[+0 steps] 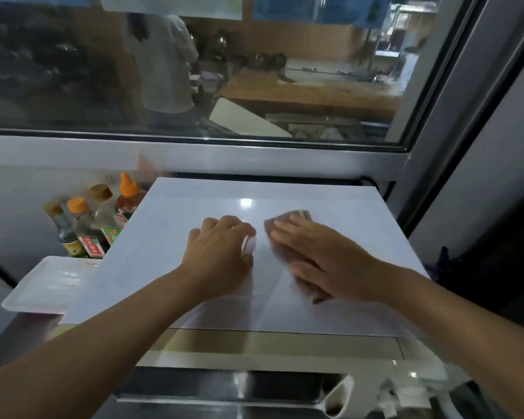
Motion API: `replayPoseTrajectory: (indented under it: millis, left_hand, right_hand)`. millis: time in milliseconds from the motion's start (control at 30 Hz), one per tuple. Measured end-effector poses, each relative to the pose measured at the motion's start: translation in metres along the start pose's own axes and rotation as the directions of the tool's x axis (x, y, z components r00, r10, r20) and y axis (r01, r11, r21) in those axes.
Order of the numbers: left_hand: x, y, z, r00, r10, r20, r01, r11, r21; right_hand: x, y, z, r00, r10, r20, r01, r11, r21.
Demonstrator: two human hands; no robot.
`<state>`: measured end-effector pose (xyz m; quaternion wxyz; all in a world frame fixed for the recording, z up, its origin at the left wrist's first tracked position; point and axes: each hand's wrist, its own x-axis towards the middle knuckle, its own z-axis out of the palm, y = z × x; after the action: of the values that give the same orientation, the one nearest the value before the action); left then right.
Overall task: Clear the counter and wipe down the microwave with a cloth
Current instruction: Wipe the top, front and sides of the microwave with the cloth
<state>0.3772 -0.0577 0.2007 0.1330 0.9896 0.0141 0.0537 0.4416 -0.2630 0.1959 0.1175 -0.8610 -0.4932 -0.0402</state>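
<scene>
The white microwave fills the middle of the view, and I look down on its flat top. My right hand lies flat on a brown cloth and presses it against the right half of the top. The cloth shows beyond my fingertips and under my palm. My left hand rests on the top just left of the cloth, with its fingers curled under and nothing clearly in it. The microwave's front edge and door top lie below my forearms.
Several sauce bottles with orange and brown caps stand left of the microwave. In front of them sits a white tray. A window frame runs behind, with a person visible through the glass. A grey wall closes the right side.
</scene>
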Motion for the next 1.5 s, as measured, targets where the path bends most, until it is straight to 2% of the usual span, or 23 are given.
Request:
replayPoseTrajectory:
  millis: [67, 133, 200, 333, 467, 567, 667, 867, 1033, 1200, 1267, 1333, 1433, 1500]
  left_hand:
    - [0.001, 0.006, 0.003, 0.999, -0.042, -0.018, 0.042, 0.999, 0.007]
    - [0.000, 0.007, 0.004, 0.997, -0.073, -0.028, 0.073, 0.997, 0.001]
    - [-0.003, 0.007, 0.005, 0.996, -0.081, -0.031, 0.081, 0.997, 0.015]
    - [-0.008, 0.013, 0.006, 0.992, -0.114, -0.049, 0.116, 0.993, 0.038]
    - [-0.010, 0.021, 0.006, 0.986, -0.165, -0.041, 0.165, 0.986, 0.017]
    - [-0.021, 0.027, 0.008, 0.986, -0.158, -0.050, 0.159, 0.987, 0.020]
    - [-0.039, 0.033, 0.010, 0.993, -0.093, -0.076, 0.096, 0.995, 0.035]
    - [-0.067, 0.038, 0.014, 0.993, -0.080, -0.092, 0.081, 0.997, 0.014]
    - [-0.072, 0.039, 0.010, 0.992, -0.111, -0.052, 0.107, 0.992, -0.071]
    - [-0.087, 0.027, -0.001, 0.979, -0.178, -0.099, 0.166, 0.979, -0.119]
    - [-0.096, 0.012, -0.005, 0.968, -0.207, -0.140, 0.194, 0.976, -0.098]
    - [-0.103, -0.004, -0.009, 0.961, -0.228, -0.154, 0.218, 0.973, -0.082]
    - [-0.109, -0.020, -0.013, 0.972, -0.200, -0.122, 0.192, 0.978, -0.078]
    - [-0.110, -0.026, -0.015, 0.983, -0.161, -0.093, 0.156, 0.986, -0.060]
  right_hand:
    - [-0.031, 0.004, 0.000, 0.997, -0.070, 0.021, 0.070, 0.997, 0.030]
    - [-0.038, 0.024, -0.007, 0.998, -0.047, 0.043, 0.041, 0.991, 0.130]
    - [-0.032, 0.053, -0.014, 0.998, 0.035, 0.048, -0.043, 0.984, 0.174]
    - [-0.022, 0.118, -0.023, 0.957, 0.288, 0.037, -0.291, 0.953, 0.083]
    - [-0.037, 0.125, -0.027, 0.927, 0.375, 0.016, -0.375, 0.923, 0.088]
    - [-0.072, 0.094, -0.023, 0.948, 0.318, -0.013, -0.316, 0.944, 0.093]
    - [-0.115, 0.052, -0.026, 0.971, 0.235, -0.038, -0.230, 0.967, 0.109]
    - [-0.153, 0.007, -0.022, 0.990, 0.113, 0.085, -0.110, 0.993, -0.045]
    - [-0.115, 0.037, -0.027, 0.987, 0.133, 0.087, -0.140, 0.986, 0.086]
    - [-0.070, 0.025, -0.015, 0.970, 0.241, 0.034, -0.239, 0.970, -0.048]
    - [-0.074, 0.003, -0.008, 0.983, 0.185, -0.015, -0.186, 0.981, -0.054]
    - [-0.080, -0.030, -0.001, 0.997, 0.067, -0.034, -0.069, 0.997, -0.041]
    - [-0.079, -0.072, 0.012, 0.998, -0.069, 0.011, 0.070, 0.997, -0.045]
    - [-0.072, -0.075, 0.011, 0.996, -0.063, 0.061, 0.064, 0.998, -0.014]
